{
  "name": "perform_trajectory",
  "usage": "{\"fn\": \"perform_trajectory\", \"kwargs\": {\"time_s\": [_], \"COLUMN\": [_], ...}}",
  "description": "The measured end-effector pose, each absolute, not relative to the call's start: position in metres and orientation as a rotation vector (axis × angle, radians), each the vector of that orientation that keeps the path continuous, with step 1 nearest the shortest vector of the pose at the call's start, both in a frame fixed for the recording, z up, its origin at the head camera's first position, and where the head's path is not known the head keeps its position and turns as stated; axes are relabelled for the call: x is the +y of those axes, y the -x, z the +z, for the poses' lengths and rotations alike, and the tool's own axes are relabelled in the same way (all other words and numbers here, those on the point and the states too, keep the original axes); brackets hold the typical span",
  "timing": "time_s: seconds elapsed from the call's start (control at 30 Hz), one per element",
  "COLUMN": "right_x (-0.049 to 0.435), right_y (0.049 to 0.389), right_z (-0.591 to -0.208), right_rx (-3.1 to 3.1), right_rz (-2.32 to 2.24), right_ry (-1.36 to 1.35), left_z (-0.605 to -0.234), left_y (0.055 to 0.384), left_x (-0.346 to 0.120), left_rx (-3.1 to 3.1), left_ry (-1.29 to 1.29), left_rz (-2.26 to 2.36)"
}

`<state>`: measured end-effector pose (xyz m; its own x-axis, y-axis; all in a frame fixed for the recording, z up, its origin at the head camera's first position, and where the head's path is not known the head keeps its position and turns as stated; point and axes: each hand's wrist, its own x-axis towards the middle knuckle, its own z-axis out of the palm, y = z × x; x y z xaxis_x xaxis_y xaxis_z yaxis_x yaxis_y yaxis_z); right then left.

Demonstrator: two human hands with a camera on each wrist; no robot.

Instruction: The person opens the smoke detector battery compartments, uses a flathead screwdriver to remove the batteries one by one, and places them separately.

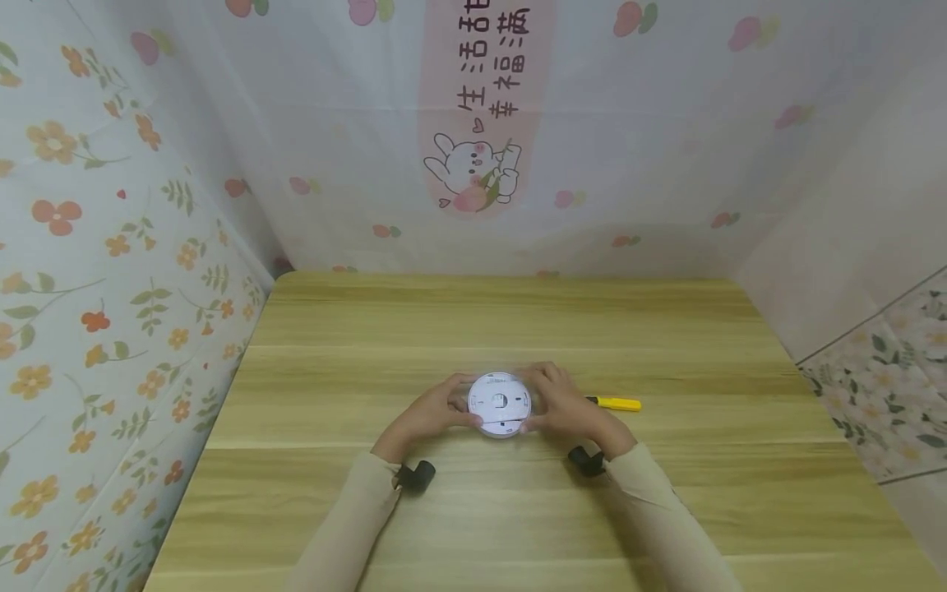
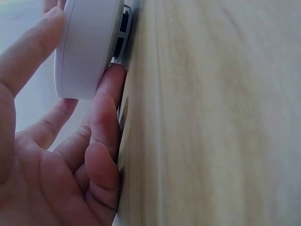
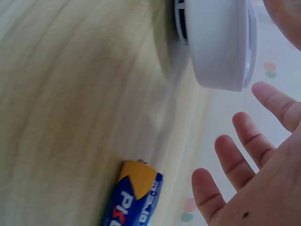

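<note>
A round white smoke detector [image 1: 488, 409] is between the two hands, its flat printed face turned up in the head view. My left hand [image 1: 436, 409] grips its left side, with fingers reaching beneath the body in the left wrist view. The detector's slotted dark vent part [image 2: 122, 35] faces the table, close over it. On the other side, my right hand [image 1: 568, 403] has its fingers spread and fairly straight, a fingertip right by the rim in the right wrist view. A blue and orange battery [image 3: 134, 193] lies on the table near the right hand.
The wooden table [image 1: 473, 321] carries a yellow stick-like item with a black end [image 1: 620, 404], just right of the right hand. Patterned curtains [image 1: 333, 164] hang along the table's back and left side. A dark camera mount sits at each wrist.
</note>
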<state>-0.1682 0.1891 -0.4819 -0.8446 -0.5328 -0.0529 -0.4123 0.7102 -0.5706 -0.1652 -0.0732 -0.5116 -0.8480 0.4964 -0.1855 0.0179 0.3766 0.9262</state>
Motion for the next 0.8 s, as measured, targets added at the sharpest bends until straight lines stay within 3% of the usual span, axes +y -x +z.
{"fn": "perform_trajectory", "kwargs": {"time_s": [0.8], "right_x": [0.194], "right_y": [0.165], "right_z": [-0.494], "right_rx": [2.567], "right_rz": [-0.961], "right_ry": [0.66], "left_z": [-0.512], "left_y": [0.166], "left_x": [-0.073], "left_rx": [2.207], "left_ry": [-0.42], "left_rz": [1.472]}}
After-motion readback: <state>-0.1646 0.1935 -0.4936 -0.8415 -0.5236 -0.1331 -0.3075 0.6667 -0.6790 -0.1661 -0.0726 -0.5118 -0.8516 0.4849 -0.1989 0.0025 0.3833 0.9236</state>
